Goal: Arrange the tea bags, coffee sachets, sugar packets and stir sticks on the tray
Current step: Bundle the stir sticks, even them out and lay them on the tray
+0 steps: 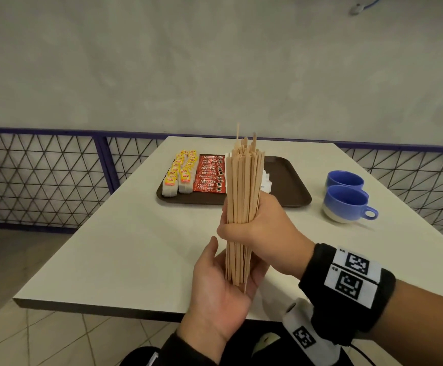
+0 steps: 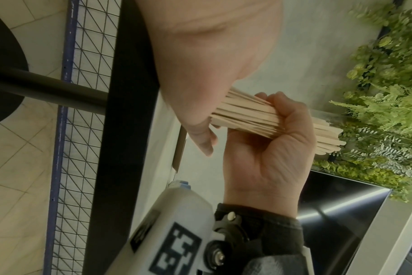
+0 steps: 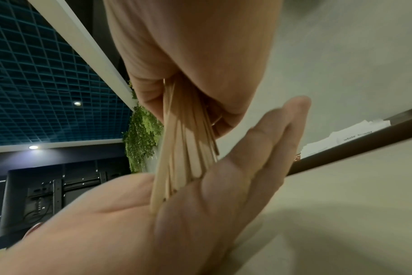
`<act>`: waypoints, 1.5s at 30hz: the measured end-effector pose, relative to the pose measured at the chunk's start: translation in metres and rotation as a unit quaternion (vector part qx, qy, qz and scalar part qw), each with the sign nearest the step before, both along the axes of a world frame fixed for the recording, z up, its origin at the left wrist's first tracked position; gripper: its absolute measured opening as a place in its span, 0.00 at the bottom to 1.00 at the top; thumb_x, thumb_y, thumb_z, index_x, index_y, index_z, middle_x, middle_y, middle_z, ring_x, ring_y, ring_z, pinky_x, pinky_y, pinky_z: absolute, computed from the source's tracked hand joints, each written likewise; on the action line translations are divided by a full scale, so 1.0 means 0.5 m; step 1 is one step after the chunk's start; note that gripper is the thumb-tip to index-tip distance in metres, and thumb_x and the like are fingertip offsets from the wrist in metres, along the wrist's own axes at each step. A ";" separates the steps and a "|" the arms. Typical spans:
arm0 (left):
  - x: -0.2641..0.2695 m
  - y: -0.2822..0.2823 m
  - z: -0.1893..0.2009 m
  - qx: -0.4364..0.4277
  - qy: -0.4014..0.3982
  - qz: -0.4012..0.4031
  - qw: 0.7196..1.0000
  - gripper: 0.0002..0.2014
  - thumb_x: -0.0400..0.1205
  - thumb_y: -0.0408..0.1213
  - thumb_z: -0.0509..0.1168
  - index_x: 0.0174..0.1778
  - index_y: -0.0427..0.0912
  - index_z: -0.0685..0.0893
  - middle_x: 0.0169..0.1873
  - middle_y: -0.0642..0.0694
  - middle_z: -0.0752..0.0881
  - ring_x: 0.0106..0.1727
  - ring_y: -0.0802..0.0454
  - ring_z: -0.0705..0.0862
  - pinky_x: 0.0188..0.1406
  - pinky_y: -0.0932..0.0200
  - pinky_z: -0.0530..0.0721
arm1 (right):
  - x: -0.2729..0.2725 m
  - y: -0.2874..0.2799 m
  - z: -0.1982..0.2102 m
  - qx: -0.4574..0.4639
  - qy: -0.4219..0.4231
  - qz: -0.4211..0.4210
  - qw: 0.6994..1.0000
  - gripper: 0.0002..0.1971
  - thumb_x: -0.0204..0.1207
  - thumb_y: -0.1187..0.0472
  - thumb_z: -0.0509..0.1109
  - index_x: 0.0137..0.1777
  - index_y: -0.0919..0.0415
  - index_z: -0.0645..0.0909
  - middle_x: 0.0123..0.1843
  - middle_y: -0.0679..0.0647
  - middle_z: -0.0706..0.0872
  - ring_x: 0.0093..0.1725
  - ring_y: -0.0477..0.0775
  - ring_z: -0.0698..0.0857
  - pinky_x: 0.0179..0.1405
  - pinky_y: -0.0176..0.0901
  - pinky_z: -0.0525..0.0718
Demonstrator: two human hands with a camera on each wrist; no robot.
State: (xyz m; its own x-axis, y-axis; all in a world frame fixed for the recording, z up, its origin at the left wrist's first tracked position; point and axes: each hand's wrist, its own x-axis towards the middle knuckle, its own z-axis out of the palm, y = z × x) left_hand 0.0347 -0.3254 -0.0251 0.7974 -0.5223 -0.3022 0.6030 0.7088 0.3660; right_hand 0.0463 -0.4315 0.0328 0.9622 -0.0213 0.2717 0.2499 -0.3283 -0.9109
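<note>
Left hand [image 1: 223, 281]: flat, palm up under upright stir sticks [image 1: 244, 196] above desk [image 1: 135, 233]. Right hand [image 1: 260, 228]: grip wrapped round bundle. Advice: tap ends level, then lay on tray [image 1: 289, 178] right side.

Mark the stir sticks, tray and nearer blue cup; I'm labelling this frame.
stir sticks [image 1: 244, 186], head view, mid-bundle above the fist.
tray [image 1: 289, 180], head view, bare right floor.
nearer blue cup [image 1: 344, 207], head view, outer wall.
</note>
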 end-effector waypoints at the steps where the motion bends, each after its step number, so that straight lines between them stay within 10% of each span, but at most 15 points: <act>1: 0.001 -0.001 0.000 0.004 0.002 -0.004 1.000 0.27 0.89 0.51 0.58 0.58 0.28 0.89 0.60 0.26 0.88 0.66 0.30 0.86 0.66 0.36 0.83 | 0.002 0.003 -0.003 -0.006 -0.010 -0.017 1.000 0.10 0.69 0.72 0.79 0.46 0.67 0.81 0.41 0.63 0.87 0.41 0.62 0.88 0.44 0.58 0.90; 7: 0.004 -0.001 -0.002 -0.014 0.014 -0.010 1.000 0.26 0.89 0.50 0.57 0.62 0.29 0.86 0.58 0.29 0.87 0.61 0.35 0.85 0.67 0.40 0.83 | 0.008 0.022 0.004 0.076 -0.052 -0.064 0.994 0.08 0.71 0.78 0.72 0.47 0.78 0.76 0.41 0.77 0.78 0.40 0.79 0.83 0.33 0.45 0.89; 9: 0.005 0.001 -0.006 -0.031 0.015 -0.012 0.999 0.27 0.89 0.50 0.57 0.64 0.28 0.87 0.63 0.29 0.86 0.69 0.35 0.83 0.77 0.40 0.75 | 0.004 0.026 -0.004 0.087 -0.035 -0.058 0.994 0.10 0.69 0.78 0.74 0.46 0.79 0.76 0.41 0.78 0.78 0.40 0.80 0.81 0.33 0.55 0.88; 11: 0.008 0.001 -0.001 -0.040 0.006 -0.021 0.999 0.26 0.88 0.48 0.58 0.61 0.28 0.89 0.68 0.29 0.84 0.76 0.36 0.79 0.81 0.40 0.71 | -0.002 0.026 -0.006 0.096 -0.014 -0.043 0.994 0.12 0.66 0.75 0.78 0.46 0.76 0.78 0.40 0.77 0.79 0.39 0.78 0.82 0.37 0.66 0.87; 20: 0.009 -0.006 0.011 -0.030 -0.009 -0.016 0.999 0.27 0.90 0.46 0.54 0.50 0.29 0.93 0.61 0.28 0.87 0.72 0.32 0.81 0.74 0.36 0.77 | 0.011 0.014 0.008 0.160 0.030 -0.010 0.987 0.08 0.69 0.74 0.77 0.44 0.76 0.82 0.35 0.65 0.83 0.36 0.62 0.87 0.40 0.55 0.86; 30: 0.017 -0.009 0.010 -0.011 -0.015 0.007 1.000 0.29 0.91 0.44 0.50 0.50 0.27 0.92 0.53 0.27 0.90 0.50 0.35 0.91 0.64 0.38 0.84 | 0.025 0.009 0.030 0.196 -0.027 -0.031 0.980 0.10 0.72 0.75 0.78 0.48 0.63 0.84 0.36 0.57 0.87 0.34 0.56 0.88 0.40 0.46 0.91; 35: 0.020 -0.010 0.010 -0.012 -0.004 0.005 1.000 0.28 0.90 0.43 0.51 0.48 0.27 0.93 0.55 0.27 0.90 0.50 0.34 0.92 0.64 0.39 0.83 | 0.024 0.016 0.025 0.146 -0.059 -0.049 0.986 0.10 0.66 0.70 0.80 0.43 0.59 0.84 0.35 0.62 0.86 0.37 0.63 0.87 0.44 0.65 0.90; 40: 0.024 -0.010 0.002 -0.009 0.001 0.006 1.000 0.28 0.89 0.44 0.53 0.42 0.30 0.94 0.47 0.30 0.91 0.44 0.37 0.92 0.51 0.44 0.90 | 0.015 0.023 0.023 0.114 -0.077 -0.059 0.989 0.11 0.68 0.76 0.80 0.45 0.68 0.82 0.39 0.69 0.85 0.42 0.74 0.86 0.41 0.65 0.87; 45: 0.024 -0.009 0.005 -0.017 0.012 -0.006 1.000 0.26 0.88 0.44 0.54 0.53 0.28 0.92 0.54 0.28 0.89 0.52 0.34 0.90 0.68 0.39 0.80 | 0.021 0.022 0.017 0.134 -0.049 -0.040 0.989 0.10 0.69 0.77 0.79 0.46 0.73 0.82 0.34 0.62 0.86 0.34 0.66 0.87 0.41 0.63 0.90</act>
